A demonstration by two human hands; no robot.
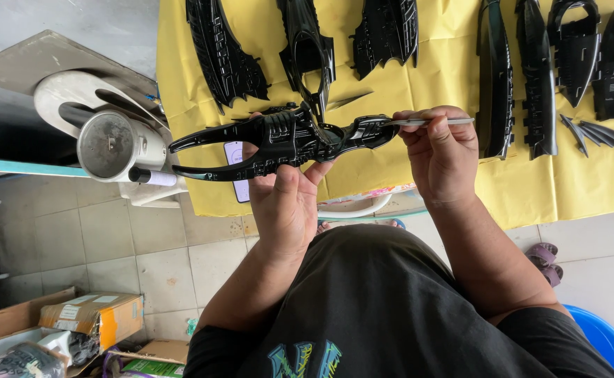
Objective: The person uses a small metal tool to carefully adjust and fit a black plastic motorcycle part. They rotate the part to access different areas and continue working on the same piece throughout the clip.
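Note:
My left hand (pixel 284 199) grips a glossy black plastic moulded part (pixel 279 140) with two long curved prongs that point left. My right hand (pixel 441 150) pinches a thin silver blade-like tool (pixel 429 122), its tip resting at the right end of the black part. Both hands are raised in front of a table covered with a yellow cloth (pixel 433 77). Several more black moulded parts (pixel 223 52) lie in a row on that cloth.
A grey bench machine with a round metal face (pixel 107 145) stands at the left. Cardboard boxes (pixel 93 316) lie on the tiled floor at lower left. A blue tub (pixel 604 339) sits at lower right, purple sandals (pixel 548 262) near it.

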